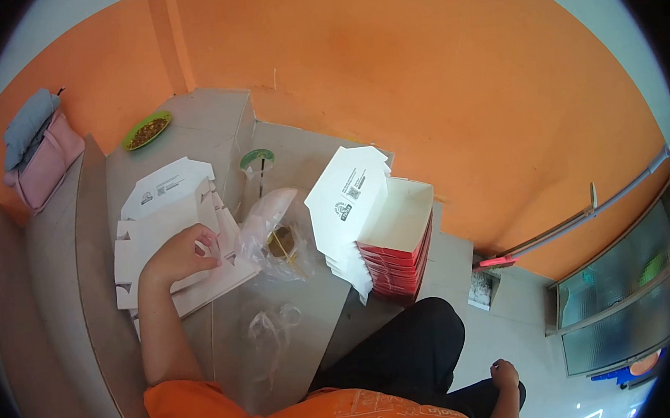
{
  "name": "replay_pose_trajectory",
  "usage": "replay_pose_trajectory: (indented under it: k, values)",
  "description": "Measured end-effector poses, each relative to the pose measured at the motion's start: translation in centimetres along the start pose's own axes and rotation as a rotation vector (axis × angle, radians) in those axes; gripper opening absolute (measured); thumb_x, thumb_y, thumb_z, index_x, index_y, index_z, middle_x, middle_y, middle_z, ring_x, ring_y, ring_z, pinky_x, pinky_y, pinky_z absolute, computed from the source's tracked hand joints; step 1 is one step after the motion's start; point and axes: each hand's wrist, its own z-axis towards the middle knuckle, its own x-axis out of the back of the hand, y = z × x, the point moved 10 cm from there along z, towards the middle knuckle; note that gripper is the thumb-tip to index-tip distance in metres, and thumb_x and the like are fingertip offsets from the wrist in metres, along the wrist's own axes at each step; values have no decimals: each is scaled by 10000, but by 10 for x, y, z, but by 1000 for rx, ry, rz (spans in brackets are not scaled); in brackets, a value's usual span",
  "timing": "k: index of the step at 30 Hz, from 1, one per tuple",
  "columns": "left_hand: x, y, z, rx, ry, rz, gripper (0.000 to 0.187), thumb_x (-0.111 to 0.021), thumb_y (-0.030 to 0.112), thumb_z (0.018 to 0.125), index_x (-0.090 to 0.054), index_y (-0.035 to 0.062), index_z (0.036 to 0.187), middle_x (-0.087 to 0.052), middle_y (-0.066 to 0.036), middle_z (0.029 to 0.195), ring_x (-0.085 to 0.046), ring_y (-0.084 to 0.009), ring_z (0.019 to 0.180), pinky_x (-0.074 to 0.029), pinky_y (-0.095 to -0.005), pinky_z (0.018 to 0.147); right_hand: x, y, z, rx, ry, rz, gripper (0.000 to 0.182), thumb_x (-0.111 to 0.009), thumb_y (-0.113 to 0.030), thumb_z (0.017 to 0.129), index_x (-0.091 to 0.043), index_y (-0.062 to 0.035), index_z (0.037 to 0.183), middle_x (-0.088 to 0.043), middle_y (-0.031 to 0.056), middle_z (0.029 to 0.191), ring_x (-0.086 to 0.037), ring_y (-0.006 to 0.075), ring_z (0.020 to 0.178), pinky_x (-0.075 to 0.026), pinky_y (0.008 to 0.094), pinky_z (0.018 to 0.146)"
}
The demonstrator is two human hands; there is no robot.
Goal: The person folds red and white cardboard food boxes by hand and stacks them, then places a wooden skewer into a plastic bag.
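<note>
My left hand (187, 254) is over a stack of flat white cardboard boxes (157, 221) on the tiled step, its thumb and fingers closed around a flap at the right edge of the top one. Printed logos show on the far lid. To the right stands a tall stack of folded red-and-white boxes (397, 259), the top one with its lid (345, 193) laid back to the left. My right hand (504, 373) is loosely curled beside my knee, away from the boxes, with nothing visible in it.
Between the stacks lie a clear plastic bag (271, 237) with something brown inside and a crumpled clear plastic cup (280, 318). A green plate of food (147, 132) is at the back left, near a pink bag (48, 163). A pole (584, 215) leans on the right.
</note>
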Motion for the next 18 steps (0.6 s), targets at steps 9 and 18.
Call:
replay_pose_trajectory:
  k: [9,18]
  values:
    - [7,1,-2,15,86,-52,490,-781,153,689,-558,34,1109,-591,-71,1014,-569,-183,839,-476,-289,763,3,-4,-3,-3,-14,-3,240,-566,-269,848,-645,-119,1016,-642,113,1039,-609,290,1000,-491,416,851]
    - [37,-1,-9,0,321,-82,375,-614,86,809,-522,4,1163,-627,-130,972,-608,-207,805,-485,-306,763,6,-6,-5,6,-20,6,240,-563,-271,848,-648,-109,1002,-644,116,1040,-611,289,993,-490,413,855]
